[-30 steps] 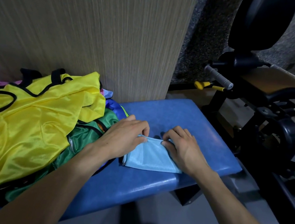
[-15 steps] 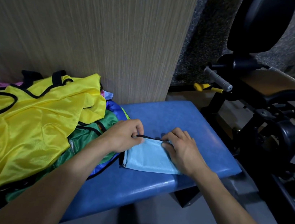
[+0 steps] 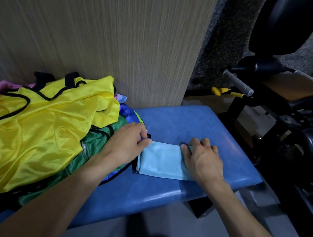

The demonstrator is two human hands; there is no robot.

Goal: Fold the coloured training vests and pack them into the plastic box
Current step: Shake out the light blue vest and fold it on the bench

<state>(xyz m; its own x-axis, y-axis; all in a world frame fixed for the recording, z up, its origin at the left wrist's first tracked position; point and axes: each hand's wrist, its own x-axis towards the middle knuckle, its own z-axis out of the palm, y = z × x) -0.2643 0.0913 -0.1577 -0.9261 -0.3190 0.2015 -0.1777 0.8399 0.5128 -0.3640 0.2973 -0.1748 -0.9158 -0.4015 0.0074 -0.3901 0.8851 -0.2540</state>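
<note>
1. Centrally, head view: folded light-blue vest (image 3: 161, 159) lying flat on the blue bench (image 3: 201, 124).
2. Left hand (image 3: 127, 144): grip pinching the vest's far-left corner.
3. Right hand (image 3: 202, 159): fingers curled, grip holding the vest's right edge.
4. Yellow vest (image 3: 39, 128) tops the heap, left; a green vest (image 3: 87, 148) lies beneath it.

Folded vest (image 3: 160, 160) on bench (image 3: 191, 123) btwn hands, vest pile (image 3: 40, 122) to left, wall (image 3: 105, 20) behind
</note>
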